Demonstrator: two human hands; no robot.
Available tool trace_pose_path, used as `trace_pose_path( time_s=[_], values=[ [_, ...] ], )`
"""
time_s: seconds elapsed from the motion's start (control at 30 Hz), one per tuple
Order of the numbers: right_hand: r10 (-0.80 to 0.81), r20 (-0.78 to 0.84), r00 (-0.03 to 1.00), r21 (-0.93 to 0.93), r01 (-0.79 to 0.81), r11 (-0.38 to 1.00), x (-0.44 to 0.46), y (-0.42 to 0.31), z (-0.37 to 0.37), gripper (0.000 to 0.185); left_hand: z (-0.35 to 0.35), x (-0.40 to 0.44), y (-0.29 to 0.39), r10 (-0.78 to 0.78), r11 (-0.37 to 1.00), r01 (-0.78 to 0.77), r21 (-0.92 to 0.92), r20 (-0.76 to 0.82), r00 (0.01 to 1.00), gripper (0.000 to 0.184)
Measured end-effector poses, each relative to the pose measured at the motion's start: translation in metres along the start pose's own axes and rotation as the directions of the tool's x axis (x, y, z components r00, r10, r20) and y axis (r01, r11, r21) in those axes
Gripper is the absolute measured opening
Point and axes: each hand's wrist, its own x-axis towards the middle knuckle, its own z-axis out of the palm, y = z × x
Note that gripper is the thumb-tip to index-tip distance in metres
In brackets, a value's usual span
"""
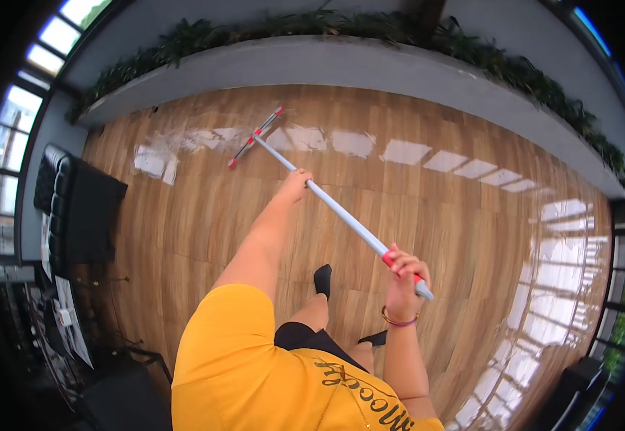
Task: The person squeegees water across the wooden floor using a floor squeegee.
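Observation:
A floor squeegee with a long grey pole and red sections runs diagonally across the view. Its narrow red-and-grey head rests on the wood-look floor ahead of me, to the left. My left hand is wrapped round the pole partway down, arm stretched forward. Near the pole's upper end, my right hand grips the red section, with a bracelet at the wrist. The floor around the head looks wet and shiny.
A low grey planter wall with green plants curves along the far side. On the left stand a black tufted sofa and, nearer, a black chair. Windows line both sides. My feet in black socks are on the floor.

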Motion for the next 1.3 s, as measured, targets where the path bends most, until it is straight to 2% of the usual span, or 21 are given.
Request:
trace_pose_path(
  time_s=[0.03,0.1,0.13,0.2,0.3,0.33,0.4,0.43,0.5,0.53,0.67,0.73,0.77,0.83,0.93,0.97,1.0,1.13,1.17,1.23,1.3],
  values=[
    [-0.056,0.008,0.998,0.021,0.056,0.998,-0.009,-0.037,-0.027,0.020,0.012,-0.007,0.023,0.046,0.999,-0.046,-0.002,0.047,0.998,0.014],
    [-0.150,-0.029,0.988,0.013,0.150,0.989,-0.035,-0.127,-0.086,0.027,0.044,-0.032,0.090,0.149,0.933,-0.217,0.286,0.240,0.959,0.008],
    [-0.189,-0.053,0.981,-0.004,0.189,0.982,-0.048,-0.171,-0.116,0.030,0.069,-0.045,0.134,0.191,0.929,-0.265,0.260,0.278,0.941,0.008],
    [-0.247,-0.211,0.946,-0.022,0.248,0.968,-0.082,-0.254,-0.189,0.033,0.123,-0.074,0.231,0.377,0.916,-0.402,-0.019,0.391,0.840,0.007],
    [-0.472,-0.384,0.794,-0.162,0.445,0.881,-0.152,-0.384,-0.272,0.033,0.217,-0.132,0.384,0.628,0.774,-0.536,-0.336,0.305,0.716,0.010],
    [-0.539,-0.420,0.730,-0.227,0.491,0.841,-0.180,-0.428,-0.298,0.034,0.245,-0.153,0.438,0.629,0.777,-0.552,-0.302,0.403,0.665,0.012],
    [-0.660,-0.475,0.582,-0.413,0.514,0.751,-0.240,-0.517,-0.344,0.035,0.297,-0.192,0.540,0.764,0.643,-0.598,-0.479,0.341,0.548,0.011],
    [-0.708,-0.496,0.503,-0.496,0.505,0.706,-0.269,-0.559,-0.362,0.036,0.324,-0.212,0.588,0.778,0.628,-0.613,-0.480,0.381,0.499,0.012],
    [-0.734,-0.462,0.498,-0.560,0.479,0.677,-0.327,-0.637,-0.399,0.034,0.369,-0.238,0.681,0.847,0.530,-0.626,-0.572,0.386,0.364,0.014],
    [-0.770,-0.484,0.416,-0.640,0.431,0.636,-0.345,-0.670,-0.409,0.035,0.390,-0.250,0.722,0.867,0.495,-0.623,-0.605,0.395,0.304,0.014],
    [-0.786,-0.504,0.357,-0.725,0.320,0.610,-0.367,-0.739,-0.445,0.039,0.467,-0.270,0.839,0.858,0.490,-0.584,-0.647,0.477,0.192,0.019],
    [-0.826,-0.524,0.207,-0.804,0.200,0.560,-0.348,-0.742,-0.463,0.041,0.490,-0.259,0.867,0.833,0.532,-0.555,-0.639,0.512,0.209,0.020],
    [-0.828,-0.532,0.178,-0.805,0.197,0.560,-0.324,-0.733,-0.469,0.044,0.498,-0.250,0.872,0.810,0.567,-0.527,-0.632,0.543,0.221,0.021],
    [-0.801,-0.540,0.259,-0.783,0.196,0.591,-0.290,-0.718,-0.500,0.044,0.518,-0.222,0.865,0.784,0.606,-0.523,-0.599,0.561,0.265,0.021],
    [-0.769,-0.576,0.275,-0.741,0.221,0.634,-0.216,-0.695,-0.531,0.045,0.511,-0.162,0.849,0.685,0.717,-0.491,-0.495,0.632,0.363,0.017],
    [-0.769,-0.569,0.292,-0.734,0.242,0.635,-0.195,-0.686,-0.542,0.046,0.524,-0.146,0.837,0.682,0.727,-0.490,-0.481,0.590,0.432,0.014],
    [-0.752,-0.568,0.333,-0.708,0.268,0.654,-0.172,-0.677,-0.549,0.046,0.532,-0.126,0.825,0.674,0.738,-0.489,-0.465,0.543,0.500,0.010],
    [-0.735,-0.522,0.433,-0.658,0.344,0.670,-0.060,-0.619,-0.540,0.047,0.500,-0.026,0.759,0.636,0.772,-0.511,-0.378,0.470,0.613,0.004],
    [-0.700,-0.478,0.531,-0.610,0.373,0.699,-0.032,-0.609,-0.536,0.047,0.492,-0.003,0.739,0.608,0.793,-0.490,-0.362,0.410,0.680,0.003],
    [-0.658,-0.467,0.591,-0.556,0.383,0.738,0.039,-0.576,-0.513,0.048,0.467,0.039,0.694,0.552,0.828,-0.450,-0.334,0.349,0.757,0.002],
    [-0.581,-0.377,0.721,-0.467,0.394,0.792,0.106,-0.551,-0.500,0.043,0.429,0.089,0.647,0.486,0.843,-0.386,-0.374,0.224,0.845,0.003]
  ],
)
